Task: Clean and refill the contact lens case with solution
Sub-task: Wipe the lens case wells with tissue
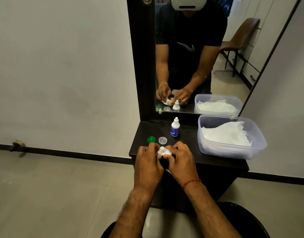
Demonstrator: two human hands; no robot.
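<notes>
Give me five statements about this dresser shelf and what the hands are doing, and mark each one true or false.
1. The green cap lies left of the clear cap. True.
2. The solution bottle is lying on its side. False: it stands upright, cap on.
3. Both hands, left and right, work a white tissue between them. True.
4. The plastic container holds water. False: it holds white tissue.
5. The red thread is on the left wrist. False: it is on the right wrist.

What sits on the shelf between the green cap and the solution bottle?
In the head view, the clear cap lies between the green cap and the solution bottle, touching neither.
</notes>
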